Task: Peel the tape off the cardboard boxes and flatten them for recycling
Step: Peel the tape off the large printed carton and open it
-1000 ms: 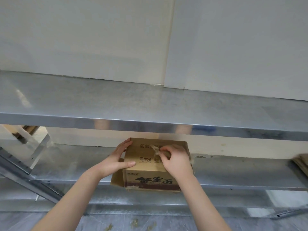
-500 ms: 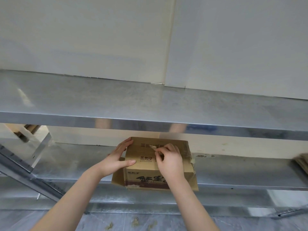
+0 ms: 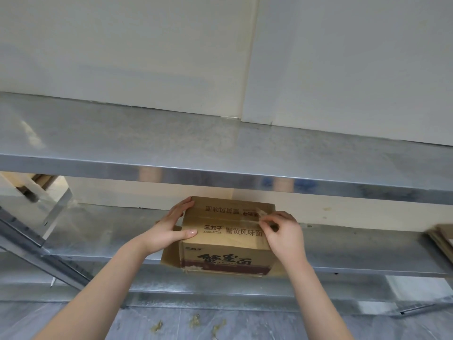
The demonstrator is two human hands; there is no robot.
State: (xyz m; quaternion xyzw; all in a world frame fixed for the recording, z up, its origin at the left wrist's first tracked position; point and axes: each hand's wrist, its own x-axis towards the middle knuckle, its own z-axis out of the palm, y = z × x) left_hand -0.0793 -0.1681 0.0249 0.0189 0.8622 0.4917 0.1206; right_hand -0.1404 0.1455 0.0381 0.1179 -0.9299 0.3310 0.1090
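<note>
The one camera is riding on the person's head, looking forward and down from above the upper shelf of a metal rack. It is facing the pale wall behind, with the lower shelf and floor showing beneath. It is sitting near. Both forearms are showing from the bottom edge, and the left hand, right hand, cardboard box and tape are lying just below centre, the box's print reading clearly.

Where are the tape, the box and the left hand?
tape [image 3: 235, 220], head view, strip on the top seam
cardboard box [image 3: 220, 251], head view, printed front face
left hand [image 3: 169, 230], head view, back of hand
</note>
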